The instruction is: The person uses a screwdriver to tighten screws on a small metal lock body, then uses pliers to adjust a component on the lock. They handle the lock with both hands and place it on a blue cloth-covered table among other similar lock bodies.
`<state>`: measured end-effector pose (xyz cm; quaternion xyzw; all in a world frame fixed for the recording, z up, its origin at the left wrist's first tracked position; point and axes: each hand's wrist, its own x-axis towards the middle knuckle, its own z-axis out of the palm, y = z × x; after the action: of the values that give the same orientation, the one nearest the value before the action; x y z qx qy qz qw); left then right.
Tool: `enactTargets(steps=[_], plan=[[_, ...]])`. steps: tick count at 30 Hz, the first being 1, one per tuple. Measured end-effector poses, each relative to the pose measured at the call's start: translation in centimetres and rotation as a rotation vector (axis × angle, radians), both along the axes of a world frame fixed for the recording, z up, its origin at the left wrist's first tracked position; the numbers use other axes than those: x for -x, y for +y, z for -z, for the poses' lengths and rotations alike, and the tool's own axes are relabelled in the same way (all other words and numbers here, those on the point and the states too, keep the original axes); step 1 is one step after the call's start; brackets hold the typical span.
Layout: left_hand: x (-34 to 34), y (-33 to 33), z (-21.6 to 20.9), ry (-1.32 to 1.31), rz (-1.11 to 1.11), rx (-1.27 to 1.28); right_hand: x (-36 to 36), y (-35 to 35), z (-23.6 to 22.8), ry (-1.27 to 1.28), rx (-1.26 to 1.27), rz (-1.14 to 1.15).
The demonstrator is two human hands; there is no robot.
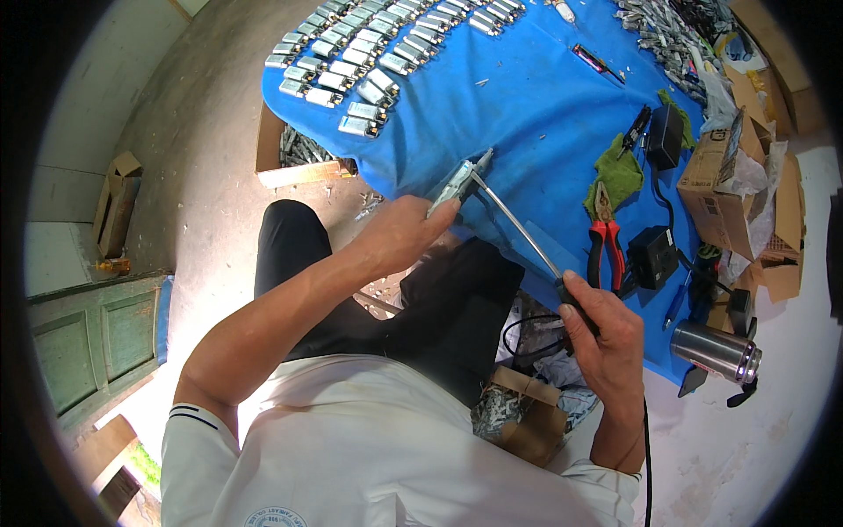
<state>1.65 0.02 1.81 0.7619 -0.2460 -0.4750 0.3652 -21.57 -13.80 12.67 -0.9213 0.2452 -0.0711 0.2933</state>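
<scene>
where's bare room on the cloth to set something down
The middle of the blue cloth, between the rows of metal parts and the green rag, holds only tiny scraps. A narrower patch looks free between the thin tool and the pliers. Crowded: far left with those rows, far right with a heap, right edge with black adapters.

Pliers (604, 228) on table (457, 105), right of screwdriver (520, 227); flask (709, 350) farther right.

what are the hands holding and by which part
The left hand grips a small pale metal piece by its near end; the right hand holds a long-shafted tool by its dark handle.
</scene>
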Motion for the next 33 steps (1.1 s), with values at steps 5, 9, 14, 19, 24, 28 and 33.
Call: enactTargets(steps=[5, 9, 14, 19, 24, 28, 33], plan=[[0.1, 0.0, 0.2, -0.046, 0.001, 0.027, -0.4, -0.9, -0.4, 0.026, 0.143, -0.094], [0.1, -0.1, 0.6, -0.150, 0.035, 0.019, -0.8, -2.4, -0.4, 0.052, 0.181, -0.178], [0.0, -0.2, -0.2, -0.231, 0.077, 0.003, -1.7, -3.8, -1.3, 0.087, -0.020, -0.166], [-0.1, -0.6, -1.1, -0.200, 0.108, -0.115, -2.1, -4.0, -1.6, 0.048, -0.114, -0.158], [0.3, -0.3, -0.2, -0.260, 0.050, -0.027, -2.5, -4.4, -2.0, 0.091, -0.280, -0.093], [0.1, -0.7, -1.7, -0.194, 0.089, -0.109, -2.7, -4.5, -2.2, 0.129, -0.272, -0.074], [0.0, -0.9, -1.8, -0.166, 0.087, -0.125, -2.3, -2.2, -1.2, 0.106, 0.215, -0.232]])
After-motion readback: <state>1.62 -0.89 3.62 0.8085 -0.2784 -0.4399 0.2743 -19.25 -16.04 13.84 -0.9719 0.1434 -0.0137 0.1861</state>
